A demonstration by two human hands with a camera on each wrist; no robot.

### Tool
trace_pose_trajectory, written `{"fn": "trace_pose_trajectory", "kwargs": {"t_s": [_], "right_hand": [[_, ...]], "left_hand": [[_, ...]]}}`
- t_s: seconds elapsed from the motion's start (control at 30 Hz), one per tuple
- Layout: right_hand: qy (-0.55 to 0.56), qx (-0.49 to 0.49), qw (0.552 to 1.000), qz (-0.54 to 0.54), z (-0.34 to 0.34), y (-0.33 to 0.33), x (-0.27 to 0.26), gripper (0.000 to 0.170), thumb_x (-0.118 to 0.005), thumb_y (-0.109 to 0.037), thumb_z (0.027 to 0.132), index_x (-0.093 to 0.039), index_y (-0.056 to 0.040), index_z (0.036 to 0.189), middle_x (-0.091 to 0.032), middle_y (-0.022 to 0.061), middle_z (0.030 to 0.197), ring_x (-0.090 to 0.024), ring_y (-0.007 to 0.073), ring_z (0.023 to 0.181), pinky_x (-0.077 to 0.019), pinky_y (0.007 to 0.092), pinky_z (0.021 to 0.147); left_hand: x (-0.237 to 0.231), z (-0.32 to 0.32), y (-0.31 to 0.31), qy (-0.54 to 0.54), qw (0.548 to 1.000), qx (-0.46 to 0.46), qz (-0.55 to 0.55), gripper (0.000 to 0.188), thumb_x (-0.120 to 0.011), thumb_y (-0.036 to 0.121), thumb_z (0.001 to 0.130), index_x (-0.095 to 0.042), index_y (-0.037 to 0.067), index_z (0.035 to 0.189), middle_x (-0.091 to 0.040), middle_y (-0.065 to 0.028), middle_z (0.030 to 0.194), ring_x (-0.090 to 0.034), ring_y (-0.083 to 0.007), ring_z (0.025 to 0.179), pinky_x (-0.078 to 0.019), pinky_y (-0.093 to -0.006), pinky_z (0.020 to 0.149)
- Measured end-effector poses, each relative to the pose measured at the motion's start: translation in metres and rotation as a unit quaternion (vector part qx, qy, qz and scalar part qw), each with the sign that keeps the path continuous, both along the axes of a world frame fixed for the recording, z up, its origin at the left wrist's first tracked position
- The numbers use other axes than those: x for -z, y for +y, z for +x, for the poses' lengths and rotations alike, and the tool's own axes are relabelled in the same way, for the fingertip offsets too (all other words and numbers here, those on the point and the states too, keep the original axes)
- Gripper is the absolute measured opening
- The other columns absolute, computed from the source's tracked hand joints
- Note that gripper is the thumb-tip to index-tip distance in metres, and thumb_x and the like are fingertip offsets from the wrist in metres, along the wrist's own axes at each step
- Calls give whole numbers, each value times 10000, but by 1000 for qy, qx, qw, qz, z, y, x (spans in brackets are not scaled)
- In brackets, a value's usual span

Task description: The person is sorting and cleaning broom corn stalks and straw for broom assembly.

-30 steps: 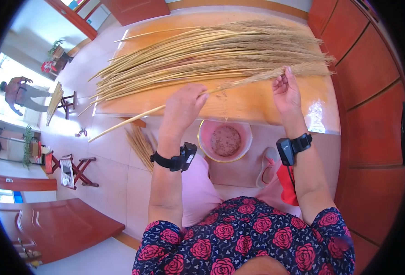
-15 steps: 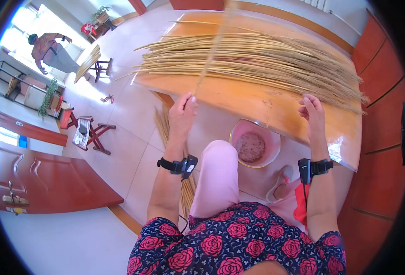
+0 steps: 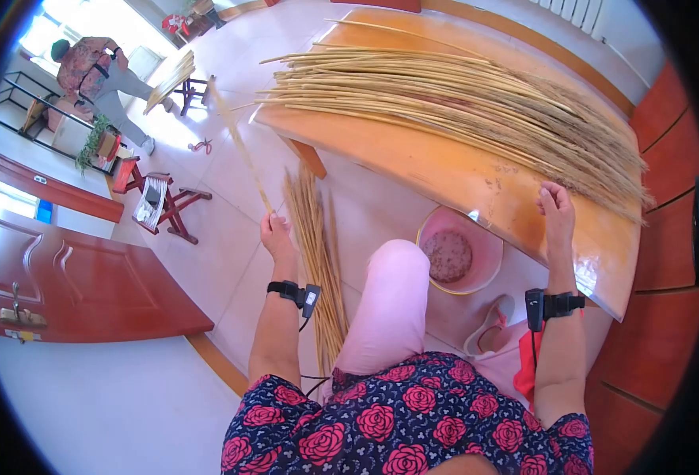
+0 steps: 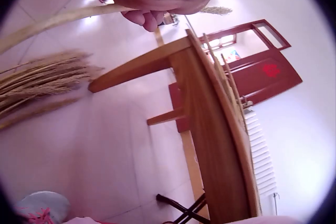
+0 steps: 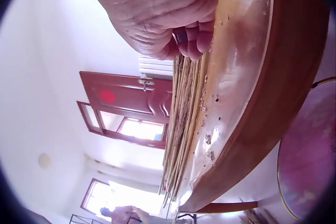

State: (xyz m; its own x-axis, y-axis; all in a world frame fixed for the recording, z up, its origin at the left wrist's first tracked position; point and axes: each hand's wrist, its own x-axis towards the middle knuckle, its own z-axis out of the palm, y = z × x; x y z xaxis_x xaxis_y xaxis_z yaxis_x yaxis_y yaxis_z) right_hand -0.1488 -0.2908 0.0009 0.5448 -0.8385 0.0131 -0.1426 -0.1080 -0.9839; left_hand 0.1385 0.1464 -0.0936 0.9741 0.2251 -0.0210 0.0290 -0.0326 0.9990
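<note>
In the head view my left hand [image 3: 277,232] pinches a long pale reed stalk [image 3: 243,150], which slants up and away to the left over the floor. The same stalk [image 4: 63,19] runs leftward from the curled fingers in the left wrist view. My right hand [image 3: 558,210] hovers by the near table edge, its fingers loosely curled with nothing visible in them. A ring shows on one finger in the right wrist view. Beyond this hand, a wide pile of plumed reeds [image 3: 444,87] lies across the wooden table [image 3: 381,146], plumes to the right.
More reeds [image 3: 315,261] lie on the floor left of my knee. A pink bucket [image 3: 488,257] with brownish contents stands under the table edge. Folding stools [image 3: 171,207] and a red door [image 3: 72,273] are on the left. Another person [image 3: 100,79] bends near the window.
My left hand has swung the stalk off the table, up and then left over the floor. The right hand has left the plume and drawn back to the table edge. The view has turned left.
</note>
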Motion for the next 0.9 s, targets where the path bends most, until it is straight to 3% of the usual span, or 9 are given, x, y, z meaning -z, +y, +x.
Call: {"fn": "trace_pose_trajectory", "kwargs": {"t_s": [0.17,0.27,0.37,0.47,0.57,0.67,0.77,0.9], "right_hand": [[7,-9,999,31,1,5,4,190,-545,-147,866,-581,-44,1021,-563,-18,855,-496,56,721,-401,195,654],[17,-10,998,52,1,8,1,189,-544,-148,865,-582,-49,1022,-565,-22,851,-503,52,723,-404,188,657],[26,-10,997,67,0,5,-3,186,-547,-150,865,-586,-55,1019,-568,-24,844,-512,50,727,-412,181,657],[30,-16,997,73,-1,3,-4,182,-553,-154,864,-590,-59,1014,-571,-24,838,-517,49,728,-418,178,656],[28,-18,998,61,-1,3,-3,182,-556,-158,866,-595,-57,1012,-575,-23,835,-520,51,726,-421,179,655],[33,-19,998,52,-1,1,-3,186,-560,-162,867,-597,-53,1014,-579,-20,841,-523,53,725,-422,181,655],[32,-15,998,54,0,3,-6,184,-565,-161,866,-600,-54,1012,-584,-19,846,-523,52,722,-421,181,655],[26,-16,999,42,-2,-1,-5,175,-573,-153,863,-605,-60,1008,-588,-20,851,-519,43,711,-418,169,643]], "left_hand": [[59,1,41,44,997,-55,-10,188,-475,139,901,-520,9,1029,-567,-51,829,-543,-123,703,-448,-234,627],[99,1,72,65,995,-39,60,172,-482,111,889,-519,6,1021,-586,-63,814,-550,-129,736,-444,-245,635],[109,-10,85,105,982,-42,154,166,-498,83,872,-522,2,1015,-598,-67,785,-550,-133,723,-435,-247,649],[133,-16,103,140,974,-31,174,172,-536,78,841,-548,-29,975,-602,-66,762,-561,-131,704,-451,-264,629],[158,-19,121,193,953,11,235,167,-557,63,818,-549,-24,961,-594,-63,737,-555,-138,643,-445,-262,581],[127,-37,100,280,928,6,246,149,-555,48,797,-559,-9,934,-584,-61,716,-543,-153,570,-439,-266,513],[130,-50,96,297,930,5,217,135,-561,16,763,-538,13,896,-552,-63,675,-493,-140,500,-394,-277,396],[190,-55,123,339,901,67,261,145,-565,28,770,-552,16,914,-541,-62,655,-507,-156,489,-402,-286,384]]}}
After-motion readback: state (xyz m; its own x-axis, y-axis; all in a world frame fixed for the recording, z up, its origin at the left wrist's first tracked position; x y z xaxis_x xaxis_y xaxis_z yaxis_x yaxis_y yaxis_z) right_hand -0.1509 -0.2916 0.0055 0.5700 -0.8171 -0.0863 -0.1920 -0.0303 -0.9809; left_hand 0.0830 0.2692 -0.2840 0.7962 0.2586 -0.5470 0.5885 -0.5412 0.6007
